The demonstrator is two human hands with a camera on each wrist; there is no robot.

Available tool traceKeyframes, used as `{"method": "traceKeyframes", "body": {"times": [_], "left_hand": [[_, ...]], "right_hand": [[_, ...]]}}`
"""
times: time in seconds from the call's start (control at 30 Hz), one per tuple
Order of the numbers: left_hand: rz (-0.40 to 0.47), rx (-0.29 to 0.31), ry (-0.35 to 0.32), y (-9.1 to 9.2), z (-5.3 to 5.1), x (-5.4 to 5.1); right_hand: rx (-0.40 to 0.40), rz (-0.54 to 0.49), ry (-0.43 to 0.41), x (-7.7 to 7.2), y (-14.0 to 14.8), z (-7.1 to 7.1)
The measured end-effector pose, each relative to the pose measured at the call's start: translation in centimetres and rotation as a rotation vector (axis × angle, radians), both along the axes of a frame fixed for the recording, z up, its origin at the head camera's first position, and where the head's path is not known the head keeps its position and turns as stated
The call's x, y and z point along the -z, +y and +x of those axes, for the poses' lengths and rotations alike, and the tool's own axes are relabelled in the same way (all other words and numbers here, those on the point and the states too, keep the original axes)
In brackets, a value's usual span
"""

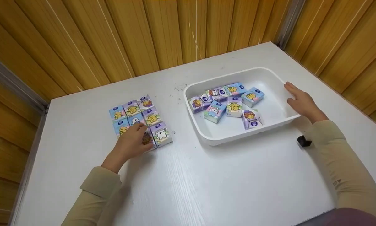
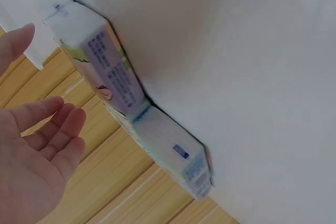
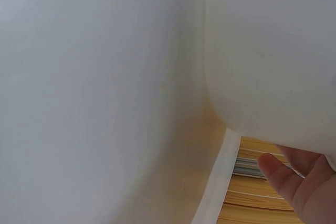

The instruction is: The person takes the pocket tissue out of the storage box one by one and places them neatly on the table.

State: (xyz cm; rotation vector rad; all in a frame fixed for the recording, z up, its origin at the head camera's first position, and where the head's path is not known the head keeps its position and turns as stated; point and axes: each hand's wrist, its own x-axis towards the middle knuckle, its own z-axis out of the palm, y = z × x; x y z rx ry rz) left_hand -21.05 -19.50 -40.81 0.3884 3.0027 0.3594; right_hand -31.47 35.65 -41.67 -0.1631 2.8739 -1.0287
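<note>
Small cartoon-printed tissue packs [image 1: 133,110] lie in close rows on the left of the table. My left hand [image 1: 131,141] is over the near part of these rows, partly hiding some packs. In the left wrist view, the fingers of that left hand [image 2: 42,150] are loosely bent and apart from the thumb, beside a purple-sided pack [image 2: 107,66], with nothing between them. A white plastic tray [image 1: 275,108] holds several more packs [image 1: 234,106], mostly toward its left side. At the tray's right rim is my right hand [image 1: 302,102], fingers extended; the right hand [image 3: 310,182] also shows beside the tray wall.
A small black object [image 1: 304,141] lies on the white table [image 1: 238,182] near the right forearm. Yellow wood-look panels [image 1: 162,31] stand behind the table and along its sides.
</note>
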Motion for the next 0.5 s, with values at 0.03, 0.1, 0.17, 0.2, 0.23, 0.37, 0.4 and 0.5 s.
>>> {"method": "traceKeyframes", "body": {"times": [0.03, 0.1, 0.17, 0.2, 0.23, 0.37, 0.4, 0.5], "left_hand": [[0.005, 0.011, 0.019, 0.3, 0.0, -0.2], [0.016, 0.028, 0.06, 0.9, -0.1, -0.3], [0.027, 0.041, 0.095, 1.5, -0.2, -0.5], [0.032, 0.045, 0.112, 1.9, -0.2, -0.5], [0.035, 0.048, 0.127, 2.2, -0.3, -0.6], [0.053, 0.064, 0.169, 3.5, -0.5, -0.8], [0.058, 0.071, 0.181, 3.9, -0.6, -0.8], [0.066, 0.112, 0.229, 5.0, -0.9, -1.0]], "right_hand": [[-0.001, -0.001, -0.004, 0.0, 0.0, 0.0], [0.0, -0.002, -0.008, 0.1, 0.0, -0.1], [0.003, -0.006, -0.01, 0.1, 0.0, -0.1], [0.005, -0.006, -0.009, 0.1, 0.0, -0.1], [0.006, -0.006, -0.009, 0.1, 0.0, -0.1], [0.014, -0.004, -0.008, 0.0, -0.1, -0.1], [0.015, -0.003, -0.008, 0.0, -0.1, -0.1], [0.019, -0.004, -0.017, 0.0, -0.1, -0.1]]}}
